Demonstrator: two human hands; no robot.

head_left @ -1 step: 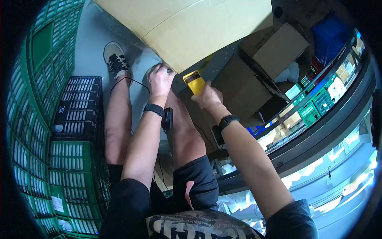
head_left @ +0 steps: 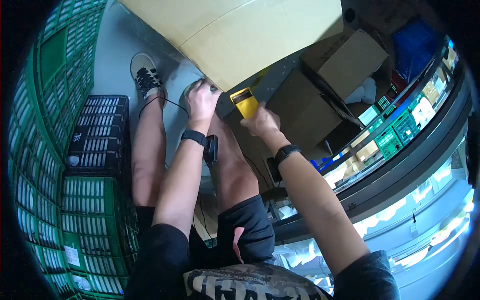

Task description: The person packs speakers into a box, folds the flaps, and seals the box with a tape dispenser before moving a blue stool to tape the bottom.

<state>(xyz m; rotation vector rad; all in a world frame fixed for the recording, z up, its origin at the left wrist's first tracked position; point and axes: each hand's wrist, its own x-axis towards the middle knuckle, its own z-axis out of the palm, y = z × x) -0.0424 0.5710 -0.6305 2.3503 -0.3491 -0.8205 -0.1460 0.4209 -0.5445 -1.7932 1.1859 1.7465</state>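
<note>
A large tan cardboard box (head_left: 260, 40) fills the top middle of the head view, one of its corners pointing down toward me. At that corner my left hand (head_left: 201, 101) is closed with bent fingers. A small dark greenish spot shows by its fingertips, and what the fingers grip is too small to make out. My right hand (head_left: 262, 122) is wrapped round a flat yellow tool (head_left: 246, 105) with a dark brownish slot at its far end. The tool is held just right of the box's corner, and a narrow gap separates it from my left hand.
Green plastic crates (head_left: 85, 200) and a black crate (head_left: 97, 132) are stacked at my left. Brown cardboard boxes (head_left: 300, 107) stand at the right, beside a dark-railed shelf (head_left: 370, 187). Thin black cables run near my legs, and my shoe (head_left: 145, 70) rests on the grey floor.
</note>
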